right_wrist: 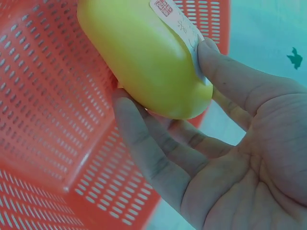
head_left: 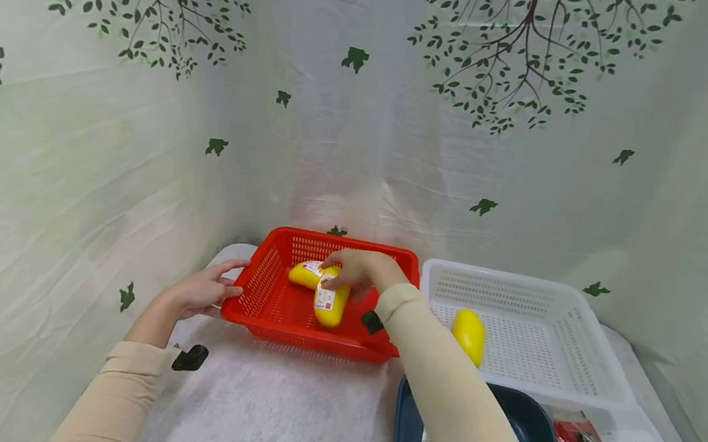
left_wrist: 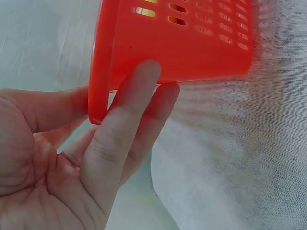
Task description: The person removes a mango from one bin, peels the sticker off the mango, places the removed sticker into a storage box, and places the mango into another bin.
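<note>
Atop white cloth (head_left: 283, 401), leaf-print curtain (head_left: 108, 152) behind.

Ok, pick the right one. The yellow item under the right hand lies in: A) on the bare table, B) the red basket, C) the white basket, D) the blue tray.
B: the right hand grips a labelled yellow item inside the red basket.

A red perforated basket (head_left: 269, 291), yellow white-labelled packs (head_left: 331, 303), a white basket (head_left: 574, 345) and leaf-printed backdrop (head_left: 506, 64) are noted.
</note>
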The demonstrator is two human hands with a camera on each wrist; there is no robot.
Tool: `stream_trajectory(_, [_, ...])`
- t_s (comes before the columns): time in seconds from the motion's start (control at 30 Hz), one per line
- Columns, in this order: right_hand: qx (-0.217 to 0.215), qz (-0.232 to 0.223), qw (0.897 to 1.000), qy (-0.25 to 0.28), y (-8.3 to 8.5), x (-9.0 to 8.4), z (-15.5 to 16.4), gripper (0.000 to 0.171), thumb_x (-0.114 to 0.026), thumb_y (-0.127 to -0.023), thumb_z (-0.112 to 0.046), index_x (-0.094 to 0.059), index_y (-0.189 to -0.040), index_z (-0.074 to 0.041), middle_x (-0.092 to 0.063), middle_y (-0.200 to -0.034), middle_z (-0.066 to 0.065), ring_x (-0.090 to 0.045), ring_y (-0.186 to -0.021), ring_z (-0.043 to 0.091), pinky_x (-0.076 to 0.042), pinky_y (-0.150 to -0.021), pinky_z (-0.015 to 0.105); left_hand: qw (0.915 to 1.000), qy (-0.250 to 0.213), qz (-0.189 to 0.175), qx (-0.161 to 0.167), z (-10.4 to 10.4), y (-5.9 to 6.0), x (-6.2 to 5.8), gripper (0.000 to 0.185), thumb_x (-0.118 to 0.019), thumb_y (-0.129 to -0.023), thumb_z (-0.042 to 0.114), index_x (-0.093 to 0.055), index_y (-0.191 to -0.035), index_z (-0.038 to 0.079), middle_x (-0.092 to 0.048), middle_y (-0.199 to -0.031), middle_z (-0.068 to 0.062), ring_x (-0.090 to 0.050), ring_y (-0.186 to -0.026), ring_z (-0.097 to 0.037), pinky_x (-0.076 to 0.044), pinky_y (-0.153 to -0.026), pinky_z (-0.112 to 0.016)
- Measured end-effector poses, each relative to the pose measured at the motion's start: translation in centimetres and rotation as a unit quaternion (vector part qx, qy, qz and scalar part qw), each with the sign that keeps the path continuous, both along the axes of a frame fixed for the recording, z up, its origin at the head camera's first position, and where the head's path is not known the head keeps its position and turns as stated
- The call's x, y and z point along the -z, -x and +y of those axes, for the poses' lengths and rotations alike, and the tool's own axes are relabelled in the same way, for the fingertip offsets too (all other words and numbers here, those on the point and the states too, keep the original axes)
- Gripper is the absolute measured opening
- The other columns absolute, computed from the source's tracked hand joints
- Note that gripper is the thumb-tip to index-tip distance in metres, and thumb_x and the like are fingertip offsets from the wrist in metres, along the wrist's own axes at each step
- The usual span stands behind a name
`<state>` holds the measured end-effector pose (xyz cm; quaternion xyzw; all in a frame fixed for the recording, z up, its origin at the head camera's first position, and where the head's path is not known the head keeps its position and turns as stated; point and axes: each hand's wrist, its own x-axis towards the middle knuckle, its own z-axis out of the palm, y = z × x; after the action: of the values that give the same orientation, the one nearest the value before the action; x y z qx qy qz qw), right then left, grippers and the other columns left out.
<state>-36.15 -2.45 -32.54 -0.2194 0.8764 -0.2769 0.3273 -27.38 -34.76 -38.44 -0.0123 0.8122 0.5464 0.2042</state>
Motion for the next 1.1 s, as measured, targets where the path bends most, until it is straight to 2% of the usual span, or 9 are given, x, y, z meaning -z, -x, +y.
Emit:
stream_trajectory(0.27, [0.002,0.043,0.999,-0.017,-0.5,-0.8,0.5,0.06,-0.076,-0.102,-0.029,-0.054,-0.157,-0.021,-0.053,-0.151,0.012,-0.068,-0.112,0.029,-0.066,-0.092,0.039,0.9999,0.004,0.008,-0.006,0.4,-0.4,-0.3,0.071,-0.051,-0.111,0.006,-0.016,-0.172,0.014,-0.053,-0.146,-0.035,-0.075,-0.094,-0.021,-0.068,-0.08,-0.039])
stream_trajectory(0.43, [-0.02,0.067,0.997,-0.025,-0.9,-1.3,0.8,0.062,-0.077,-0.101,-0.03,-0.053,-0.157,-0.023,-0.051,-0.156,0.009,-0.064,-0.119,0.025,-0.066,-0.093,0.039,0.9996,0.018,0.017,-0.011,0.4,-0.4,-0.3,0.07,-0.051,-0.111,0.007,-0.018,-0.172,0.014,-0.052,-0.147,-0.036,-0.073,-0.095,-0.022,-0.068,-0.08,-0.04])
stream_trajectory(0.73, [-0.064,0.119,0.991,-0.014,-1.7,-3.3,1.8,0.063,-0.077,-0.101,-0.033,-0.051,-0.158,-0.026,-0.051,-0.156,0.007,-0.061,-0.122,0.025,-0.065,-0.091,0.036,0.9993,0.027,0.022,-0.016,0.3,-0.4,-0.5,0.07,-0.052,-0.112,0.01,-0.017,-0.173,0.016,-0.049,-0.15,-0.036,-0.073,-0.097,-0.022,-0.067,-0.086,-0.045])
stream_trajectory(0.87, [-0.088,0.137,0.987,-0.013,-2.3,-3.4,2.3,0.062,-0.076,-0.101,-0.034,-0.052,-0.158,-0.026,-0.053,-0.157,0.006,-0.063,-0.119,0.024,-0.065,-0.092,0.037,0.9992,0.031,0.018,-0.017,0.4,-0.6,-0.4,0.071,-0.052,-0.112,0.012,-0.017,-0.173,0.016,-0.048,-0.151,-0.036,-0.072,-0.097,-0.022,-0.067,-0.088,-0.045])
stream_trajectory(1.1, [-0.094,0.159,0.983,0.0,-4.0,-3.2,3.7,0.062,-0.078,-0.1,-0.035,-0.054,-0.157,-0.029,-0.054,-0.158,0.005,-0.063,-0.118,0.024,-0.064,-0.088,0.031,0.9991,0.033,0.015,-0.023,0.7,-0.8,-0.1,0.069,-0.051,-0.112,0.011,-0.018,-0.173,0.016,-0.049,-0.149,-0.035,-0.073,-0.095,-0.021,-0.067,-0.088,-0.045])
